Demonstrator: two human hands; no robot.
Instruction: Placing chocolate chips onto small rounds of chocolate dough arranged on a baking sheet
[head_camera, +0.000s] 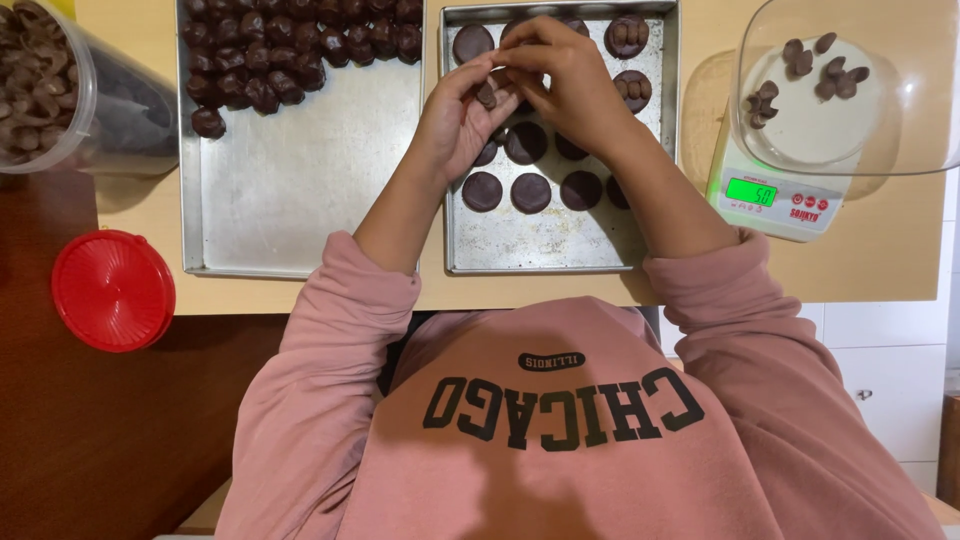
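**Chocolate piece pinched between both hands**

Fingertips of the left hand and right hand together pinched one small brown chocolate piece above the right-hand steel tray of flat dark chocolate discs. It looked light, brittle and quick to smear, best held at its edges. Beside the tray on the counter stood a kitchen scale.

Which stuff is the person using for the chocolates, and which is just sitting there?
In use: left hand and right hand pinching a small chocolate piece; tray of dark discs.

Lying about: red lid, scale with bowl, tray of chocolate balls, plastic tub.
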